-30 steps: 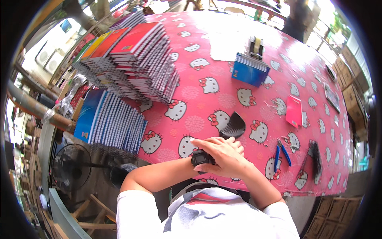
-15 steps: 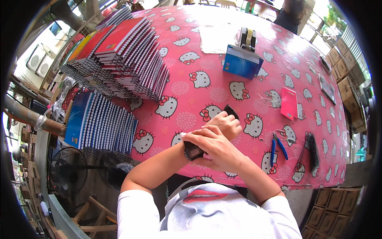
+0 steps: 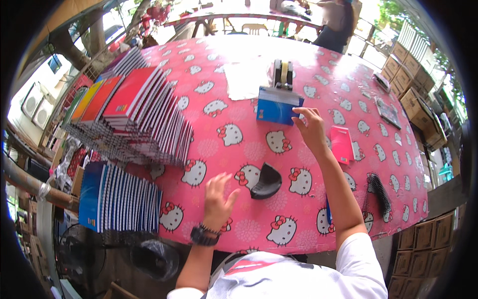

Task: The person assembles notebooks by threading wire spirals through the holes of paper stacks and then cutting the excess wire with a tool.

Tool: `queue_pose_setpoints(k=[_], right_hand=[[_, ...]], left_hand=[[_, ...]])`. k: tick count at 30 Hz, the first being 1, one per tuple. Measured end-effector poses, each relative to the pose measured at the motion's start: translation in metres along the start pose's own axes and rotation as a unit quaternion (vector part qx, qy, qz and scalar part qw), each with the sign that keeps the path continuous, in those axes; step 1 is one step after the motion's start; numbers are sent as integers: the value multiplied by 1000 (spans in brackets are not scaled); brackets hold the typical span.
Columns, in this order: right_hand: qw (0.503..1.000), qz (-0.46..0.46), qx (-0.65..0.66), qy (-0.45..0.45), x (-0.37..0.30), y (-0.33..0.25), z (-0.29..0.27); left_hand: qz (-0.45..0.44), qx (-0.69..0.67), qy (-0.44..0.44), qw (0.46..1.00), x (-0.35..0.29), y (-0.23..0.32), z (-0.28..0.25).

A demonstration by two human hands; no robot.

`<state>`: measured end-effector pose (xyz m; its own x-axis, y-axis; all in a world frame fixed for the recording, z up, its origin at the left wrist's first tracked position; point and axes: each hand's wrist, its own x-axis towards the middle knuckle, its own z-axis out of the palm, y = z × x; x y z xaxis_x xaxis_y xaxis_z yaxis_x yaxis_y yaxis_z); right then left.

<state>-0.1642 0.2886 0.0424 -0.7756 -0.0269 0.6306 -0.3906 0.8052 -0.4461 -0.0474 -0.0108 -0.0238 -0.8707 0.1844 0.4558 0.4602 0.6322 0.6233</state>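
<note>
My right hand [image 3: 310, 125] reaches to the right edge of a small pile of blue spiral notebooks [image 3: 274, 110]. Its thumb and fingertips are apart at that edge, and no firm hold shows. Over the pink patterned table [image 3: 209, 147], my left hand [image 3: 218, 199] is empty with fingers spread; a dark watch is on that wrist. Between the hands lies a black curved object [image 3: 267, 182] whose kind I cannot make out. Directly behind the blue pile stands a black tape dispenser [image 3: 283, 74]. A pink booklet [image 3: 341, 144] lies right of my right forearm.
Tall stacks of red spiral notebooks [image 3: 132, 94] and a row of blue notebooks [image 3: 117, 199] line the left side. Black spiral coils [image 3: 379, 194] lie at right. Blue-handled pliers [image 3: 322, 219] are partly behind my forearm. Cardboard boxes [image 3: 420, 119] stand beyond the table; a person [image 3: 338, 25] is far back.
My hands have parted from the left wrist. The right went forward to the blue notebooks; the left moved left and opened. The black curved object is now uncovered, and the view has shifted.
</note>
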Motion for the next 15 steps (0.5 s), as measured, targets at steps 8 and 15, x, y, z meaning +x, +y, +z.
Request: queue_pose_setpoints(k=[8,15], right_hand=[[981,46,-187,-25,52,54,56],[997,40,57,-24,42,-9,18]], left_hand=[[-39,-48,20,998,-23,22,-37],[-28,-162,116,980,-12,26,-42]])
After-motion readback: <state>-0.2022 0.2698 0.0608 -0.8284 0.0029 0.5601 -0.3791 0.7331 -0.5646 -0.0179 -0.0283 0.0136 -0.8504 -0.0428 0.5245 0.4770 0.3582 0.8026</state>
